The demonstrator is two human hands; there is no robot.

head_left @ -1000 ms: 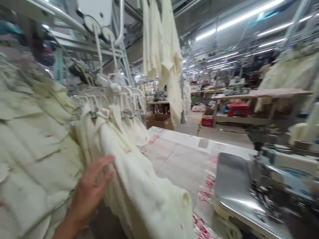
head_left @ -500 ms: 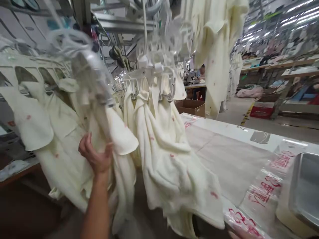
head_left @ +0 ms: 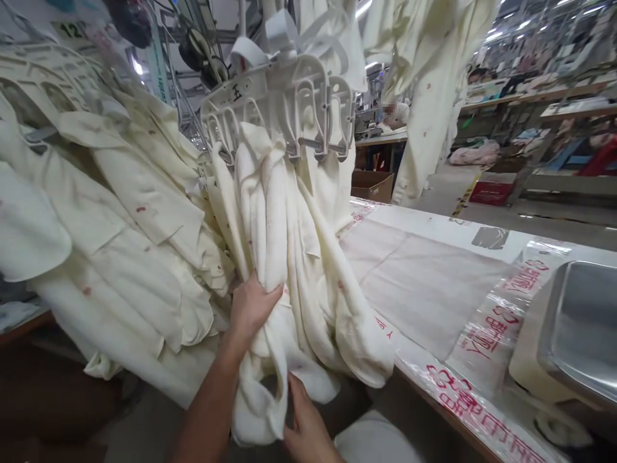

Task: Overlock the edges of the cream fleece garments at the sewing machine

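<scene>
A cream garment piece with small reddish marks hangs in folds from a white plastic clip hanger, among other pieces of the same cloth. Partway down these folds, my left hand is closed around the cloth, thumb lying across the front. Lower down, my right hand pinches the cloth's bottom edge beside an open loop in it. Some fingers of both hands are hidden by the fabric.
More cream pieces hang from a second clip rack on the left. To the right stands a table with a plastic-covered top and a metal tray. A cardboard box is behind it.
My left hand has moved right from the left-hand cloth onto the middle hanger's pieces and closed. My right hand has come in from the lower right to the cloth's bottom edge.
</scene>
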